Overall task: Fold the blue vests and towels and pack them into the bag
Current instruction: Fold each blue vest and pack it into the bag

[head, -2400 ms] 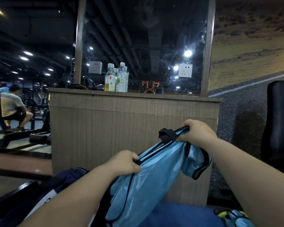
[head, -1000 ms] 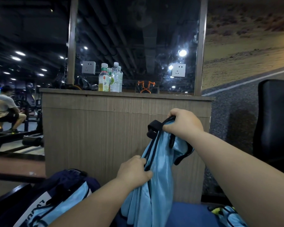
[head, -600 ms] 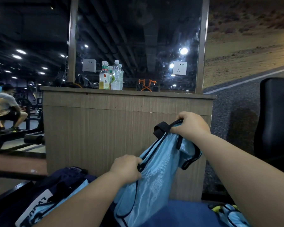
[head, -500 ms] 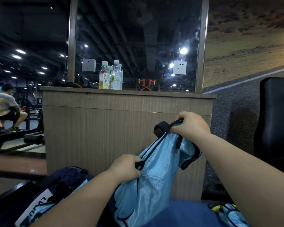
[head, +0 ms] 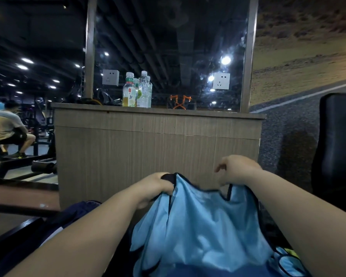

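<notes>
Head: left hand point(head: 158, 186), right hand point(head: 238, 170) grip blue vest point(head: 198, 226) (top edge), arms forward.

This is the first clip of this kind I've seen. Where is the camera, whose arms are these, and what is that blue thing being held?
No machine here: the camera sits on a person's head, looking forward and down, so the two bare arms are that person's own. The left hand has a closed grip on the black-trimmed top of a blue vest; the right hand holds the other side, so it hangs spread between them. A dark bag lies lower left. Behind stands a wooden counter with drink bottles.
</notes>
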The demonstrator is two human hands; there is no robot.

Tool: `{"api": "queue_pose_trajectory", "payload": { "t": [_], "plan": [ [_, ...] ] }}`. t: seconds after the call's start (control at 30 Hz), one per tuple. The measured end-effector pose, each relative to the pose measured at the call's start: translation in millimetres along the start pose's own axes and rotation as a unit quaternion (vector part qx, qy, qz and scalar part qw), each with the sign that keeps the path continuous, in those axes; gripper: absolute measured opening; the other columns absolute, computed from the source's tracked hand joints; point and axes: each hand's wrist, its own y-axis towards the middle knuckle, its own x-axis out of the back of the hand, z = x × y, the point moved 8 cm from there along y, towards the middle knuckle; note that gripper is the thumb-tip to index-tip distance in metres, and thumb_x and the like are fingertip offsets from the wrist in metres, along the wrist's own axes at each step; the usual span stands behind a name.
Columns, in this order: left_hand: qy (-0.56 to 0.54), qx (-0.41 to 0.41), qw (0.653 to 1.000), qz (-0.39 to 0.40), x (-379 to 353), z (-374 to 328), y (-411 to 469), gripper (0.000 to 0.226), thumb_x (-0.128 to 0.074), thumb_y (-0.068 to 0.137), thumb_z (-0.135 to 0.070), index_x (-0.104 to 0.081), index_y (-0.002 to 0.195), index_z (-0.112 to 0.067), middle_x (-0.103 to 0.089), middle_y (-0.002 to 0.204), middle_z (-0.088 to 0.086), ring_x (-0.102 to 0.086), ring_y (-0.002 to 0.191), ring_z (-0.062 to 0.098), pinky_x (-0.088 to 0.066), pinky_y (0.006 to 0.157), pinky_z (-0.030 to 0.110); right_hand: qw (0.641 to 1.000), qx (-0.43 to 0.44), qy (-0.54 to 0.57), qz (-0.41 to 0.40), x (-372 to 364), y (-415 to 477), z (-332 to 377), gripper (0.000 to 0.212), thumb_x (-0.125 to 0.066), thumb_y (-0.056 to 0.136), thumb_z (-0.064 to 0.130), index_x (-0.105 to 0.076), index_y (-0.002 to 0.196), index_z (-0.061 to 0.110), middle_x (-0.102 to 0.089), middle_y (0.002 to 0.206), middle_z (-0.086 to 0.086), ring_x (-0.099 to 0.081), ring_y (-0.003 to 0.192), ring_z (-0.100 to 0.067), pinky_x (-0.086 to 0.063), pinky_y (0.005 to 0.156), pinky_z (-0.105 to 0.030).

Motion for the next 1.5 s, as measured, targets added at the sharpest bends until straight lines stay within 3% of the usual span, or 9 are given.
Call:
{"api": "queue_pose_trajectory", "payload": {
  "t": [0.27,0.4,0.5,0.63,0.8,0.93,1.07,1.3,1.5],
  "plan": [
    [-0.050,0.036,0.996,0.059,-16.8,-3.1,6.4,0.051,-0.063,0.066,-0.012,-0.062,0.117,-0.004,-0.068,0.107,0.019,-0.065,0.097,0.031,-0.050,0.091,0.044,0.936,0.160,0.300,0.091,-22.2,-23.7,66.4,0.038,-0.077,0.078,0.013,-0.068,0.111,0.029,-0.069,0.106,0.013,-0.062,0.099,-0.003,-0.044,0.079,-0.013],
    [-0.026,0.044,0.996,0.070,-13.8,-1.7,3.6,0.052,-0.065,0.067,-0.014,-0.064,0.119,-0.010,-0.070,0.108,0.011,-0.066,0.101,0.025,-0.052,0.090,0.038,0.910,0.176,0.364,0.093,-24.8,-29.2,73.0,0.042,-0.064,0.082,0.002,-0.065,0.114,0.029,-0.066,0.115,0.009,-0.060,0.109,-0.003,-0.046,0.088,-0.013],
    [-0.020,0.057,0.994,0.086,-13.2,1.3,0.7,0.056,-0.064,0.067,-0.013,-0.061,0.122,-0.005,-0.068,0.112,0.015,-0.065,0.104,0.028,-0.049,0.096,0.042,0.922,0.201,0.326,0.061,-22.1,-33.8,80.2,0.037,-0.064,0.083,0.002,-0.068,0.108,0.028,-0.064,0.116,0.013,-0.060,0.097,0.008,-0.044,0.074,-0.005],
    [-0.033,0.063,0.991,0.111,-18.9,1.6,-2.4,0.036,-0.059,0.068,-0.011,-0.064,0.104,-0.011,-0.067,0.099,0.010,-0.064,0.093,0.023,-0.052,0.081,0.035,0.925,0.228,0.302,0.027,-26.6,-33.8,88.2,0.027,-0.070,0.082,0.006,-0.068,0.098,0.028,-0.063,0.107,0.017,-0.054,0.057,0.005,-0.050,0.061,-0.016],
    [-0.051,0.070,0.990,0.113,-17.8,6.9,-5.4,0.035,-0.059,0.064,-0.017,-0.066,0.098,-0.012,-0.067,0.090,0.005,-0.063,0.083,0.018,-0.050,0.077,0.030,0.923,0.224,0.309,0.056,-34.4,-34.8,91.1,0.027,-0.071,0.082,0.011,-0.063,0.104,0.026,-0.064,0.103,0.014,-0.057,0.081,0.006,-0.047,0.078,-0.018],
    [-0.027,0.076,0.988,0.131,-22.0,8.4,-7.8,0.055,-0.060,0.067,-0.022,-0.062,0.121,-0.009,-0.065,0.104,0.009,-0.060,0.097,0.023,-0.048,0.085,0.033,0.928,0.169,0.304,0.131,-47.1,-36.8,92.7,0.042,-0.069,0.079,0.020,-0.051,0.116,0.028,-0.064,0.093,0.009,-0.060,0.073,-0.005,-0.049,0.066,-0.020],
    [-0.005,0.057,0.983,0.175,-30.0,6.0,-13.3,0.048,-0.066,0.064,-0.020,-0.062,0.113,-0.019,-0.064,0.105,0.008,-0.059,0.100,0.022,-0.047,0.090,0.037,0.930,0.154,0.279,0.184,-58.7,-37.9,93.3,0.055,-0.072,0.072,0.020,-0.052,0.122,0.032,-0.068,0.111,-0.003,-0.068,0.100,-0.021,-0.056,0.090,-0.038],
    [0.041,0.068,0.957,0.279,-38.9,5.9,-29.6,0.047,-0.067,0.075,0.001,-0.057,0.118,-0.017,-0.064,0.114,0.011,-0.062,0.109,0.027,-0.050,0.095,0.042,0.926,0.166,0.284,0.188,-67.8,-39.8,97.6,0.048,-0.073,0.068,0.013,-0.063,0.111,0.030,-0.071,0.097,0.003,-0.069,0.092,-0.016,-0.056,0.086,-0.036],
    [0.117,0.016,0.974,0.191,-30.5,1.2,-20.8,0.054,-0.074,0.069,-0.002,-0.054,0.112,-0.025,-0.066,0.108,0.003,-0.064,0.105,0.022,-0.054,0.091,0.037,0.934,0.141,0.282,0.165,-68.8,-32.6,97.9,0.044,-0.073,0.062,0.025,-0.064,0.106,0.027,-0.072,0.101,-0.001,-0.069,0.095,-0.019,-0.057,0.088,-0.038]
  ]
}}
